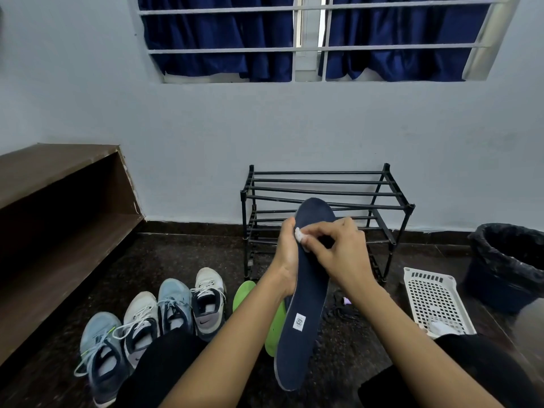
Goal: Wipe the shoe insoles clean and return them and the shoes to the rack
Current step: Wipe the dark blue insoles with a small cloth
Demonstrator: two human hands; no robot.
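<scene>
Dark speckled floor (182,260) runs under a black shoe rack (323,189). Right of the rack, a white perforated basket (412,278) holds a white wad (441,326); beyond it stands a black-lined bin (506,260), its contents hidden. Before the rack, the left hand (287,257) grips a navy insole (300,334) with a white label near its heel. The right hand (338,257) pinches a white wipe (300,235) against its forefoot.
</scene>
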